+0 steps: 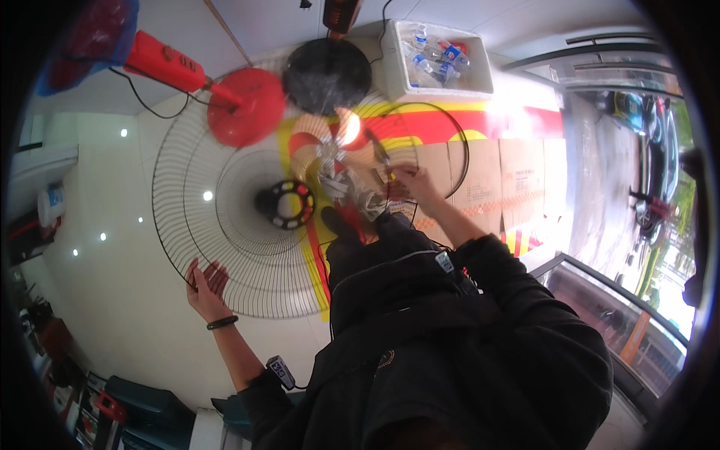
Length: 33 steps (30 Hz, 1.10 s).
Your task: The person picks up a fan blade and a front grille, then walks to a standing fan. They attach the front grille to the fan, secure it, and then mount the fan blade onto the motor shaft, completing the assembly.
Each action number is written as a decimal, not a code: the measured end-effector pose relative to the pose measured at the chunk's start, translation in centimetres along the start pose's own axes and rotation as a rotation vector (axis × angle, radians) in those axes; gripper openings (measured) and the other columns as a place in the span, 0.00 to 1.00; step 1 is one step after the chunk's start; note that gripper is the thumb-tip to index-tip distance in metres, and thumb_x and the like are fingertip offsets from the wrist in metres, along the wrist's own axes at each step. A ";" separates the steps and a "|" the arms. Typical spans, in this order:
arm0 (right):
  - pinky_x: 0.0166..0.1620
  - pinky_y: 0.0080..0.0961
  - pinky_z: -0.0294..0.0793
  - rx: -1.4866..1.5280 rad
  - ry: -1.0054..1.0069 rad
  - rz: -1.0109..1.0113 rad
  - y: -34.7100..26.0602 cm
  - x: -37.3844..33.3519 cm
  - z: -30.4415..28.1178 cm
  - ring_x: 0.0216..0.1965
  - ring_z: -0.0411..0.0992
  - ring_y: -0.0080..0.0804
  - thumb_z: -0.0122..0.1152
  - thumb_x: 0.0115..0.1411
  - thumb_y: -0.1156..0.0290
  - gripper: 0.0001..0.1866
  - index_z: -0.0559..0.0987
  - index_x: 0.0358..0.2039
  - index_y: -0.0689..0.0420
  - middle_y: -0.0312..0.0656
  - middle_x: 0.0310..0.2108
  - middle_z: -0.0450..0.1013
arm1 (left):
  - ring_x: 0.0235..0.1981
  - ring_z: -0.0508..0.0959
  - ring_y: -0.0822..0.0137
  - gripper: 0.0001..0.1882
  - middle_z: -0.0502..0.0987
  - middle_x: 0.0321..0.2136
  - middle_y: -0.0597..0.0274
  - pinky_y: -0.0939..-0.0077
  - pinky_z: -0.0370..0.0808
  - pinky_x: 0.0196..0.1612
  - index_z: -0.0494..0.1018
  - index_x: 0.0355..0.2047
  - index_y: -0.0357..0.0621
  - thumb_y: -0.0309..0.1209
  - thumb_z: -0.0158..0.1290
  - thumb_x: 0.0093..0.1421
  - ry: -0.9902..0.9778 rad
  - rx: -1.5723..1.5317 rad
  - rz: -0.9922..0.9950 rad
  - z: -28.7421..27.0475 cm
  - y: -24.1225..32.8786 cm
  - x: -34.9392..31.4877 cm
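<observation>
On the pale floor to the person's left lies a wide wire fan guard (pixel 232 232), its rings spreading from near the red base almost down to the left wrist. At its lower left rim is the left hand (pixel 206 291), palm partly turned up, fingers spread a little and loosely bent; the fingers meet the wire, though whether they grip it I cannot tell. A dark wristband (pixel 223 322) circles that wrist. Near the guard's middle sits a black ring (pixel 307 205) with red patches. The right hand (pixel 412 186) is half curled over the fan parts, fingertips at the end of a dark, slim tool (pixel 379 150); how firmly it is held cannot be made out. Beside that hand curves a thin dark hoop (pixel 466 150), over flattened cardboard (pixel 480 176) and a yellow and red sheet (pixel 495 124). Between the hands are amber fan blades (pixel 306 131) around a silvery middle. Beyond them stand a red round base (pixel 251 120), a black round base (pixel 326 79) and a white foam box (pixel 439 95) of plastic bottles (pixel 435 64).
</observation>
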State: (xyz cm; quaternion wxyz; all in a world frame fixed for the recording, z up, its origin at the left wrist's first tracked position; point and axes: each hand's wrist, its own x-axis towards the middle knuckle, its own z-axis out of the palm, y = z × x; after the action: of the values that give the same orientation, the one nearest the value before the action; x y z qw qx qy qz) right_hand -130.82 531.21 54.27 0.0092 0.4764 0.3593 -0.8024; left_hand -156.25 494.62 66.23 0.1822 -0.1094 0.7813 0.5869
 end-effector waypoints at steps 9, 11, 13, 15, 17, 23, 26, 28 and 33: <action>0.30 0.29 0.81 0.059 0.058 -0.090 1.8 -1.7 -1.2 0.27 0.78 0.36 0.52 0.64 0.68 0.11 0.72 0.43 0.62 0.47 0.28 0.76 | 0.28 0.81 0.63 0.16 0.79 0.33 0.52 0.75 0.79 0.29 0.69 0.51 0.45 0.37 0.47 0.66 0.063 0.073 -0.091 -0.5 -0.2 0.6; 0.28 0.30 0.80 0.068 0.077 -0.135 0.8 -1.4 -2.7 0.26 0.78 0.37 0.53 0.64 0.67 0.12 0.72 0.41 0.62 0.47 0.27 0.75 | 0.26 0.80 0.65 0.17 0.79 0.32 0.52 0.76 0.79 0.28 0.68 0.52 0.43 0.33 0.50 0.64 0.045 0.045 -0.073 0.0 -1.4 0.7; 0.28 0.33 0.80 -0.095 0.102 -0.123 -0.4 -0.5 -4.3 0.23 0.77 0.40 0.55 0.61 0.67 0.11 0.72 0.38 0.63 0.48 0.24 0.74 | 0.29 0.79 0.68 0.20 0.79 0.32 0.53 0.78 0.79 0.32 0.65 0.54 0.43 0.28 0.51 0.61 0.069 0.076 -0.011 0.9 -2.7 0.3; 0.25 0.35 0.79 -0.144 0.002 -0.175 -1.9 0.6 -7.0 0.23 0.77 0.42 0.54 0.60 0.69 0.11 0.71 0.39 0.62 0.53 0.25 0.75 | 0.50 0.72 0.63 0.26 0.70 0.52 0.50 0.71 0.74 0.48 0.63 0.56 0.41 0.34 0.55 0.59 0.023 0.014 0.089 2.9 -4.5 -1.7; 0.24 0.38 0.80 -0.143 -0.003 -0.144 -2.1 1.4 -9.2 0.22 0.77 0.45 0.51 0.60 0.69 0.10 0.70 0.38 0.62 0.54 0.23 0.75 | 0.62 0.59 0.51 0.34 0.60 0.60 0.45 0.63 0.55 0.65 0.60 0.59 0.39 0.39 0.57 0.56 0.238 0.689 0.283 5.1 -6.9 -6.1; 0.18 0.28 0.72 -0.466 0.166 -0.157 0.1 2.1 -9.1 0.20 0.75 0.40 0.43 0.62 0.68 0.09 0.68 0.36 0.61 0.53 0.23 0.73 | 0.52 0.71 0.48 0.23 0.74 0.49 0.46 0.61 0.66 0.57 0.71 0.52 0.40 0.37 0.53 0.58 0.119 0.562 0.026 3.7 -16.0 -27.1; 0.20 0.38 0.71 -1.026 0.251 -0.554 0.1 -0.8 -6.4 0.20 0.75 0.44 0.42 0.66 0.63 0.12 0.71 0.36 0.56 0.49 0.22 0.75 | 0.49 0.76 0.54 0.22 0.76 0.47 0.48 0.62 0.70 0.54 0.72 0.52 0.43 0.37 0.53 0.58 0.160 0.405 -0.255 1.7 -20.4 -36.8; 0.23 0.43 0.72 -1.612 0.234 -1.086 -0.1 -4.4 -4.6 0.21 0.75 0.47 0.42 0.67 0.60 0.13 0.73 0.38 0.53 0.47 0.22 0.76 | 0.45 0.78 0.57 0.23 0.77 0.43 0.47 0.66 0.74 0.49 0.72 0.50 0.38 0.38 0.52 0.57 0.215 0.325 -0.310 1.4 -22.7 -41.2; 0.34 0.40 0.74 -1.734 -0.668 -1.292 3.3 -19.2 0.4 0.29 0.76 0.47 0.54 0.62 0.65 0.13 0.73 0.48 0.48 0.44 0.30 0.78 | 0.49 0.75 0.54 0.24 0.77 0.44 0.48 0.66 0.71 0.53 0.74 0.46 0.35 0.43 0.52 0.58 0.357 0.001 -0.272 0.7 -25.9 -50.1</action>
State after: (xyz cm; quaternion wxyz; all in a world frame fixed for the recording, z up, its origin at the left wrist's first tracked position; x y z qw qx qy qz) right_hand -119.52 522.26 67.31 0.0159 -0.2040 0.9529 -0.2239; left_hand -100.63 485.74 64.03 0.1183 -0.3157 0.7796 0.5278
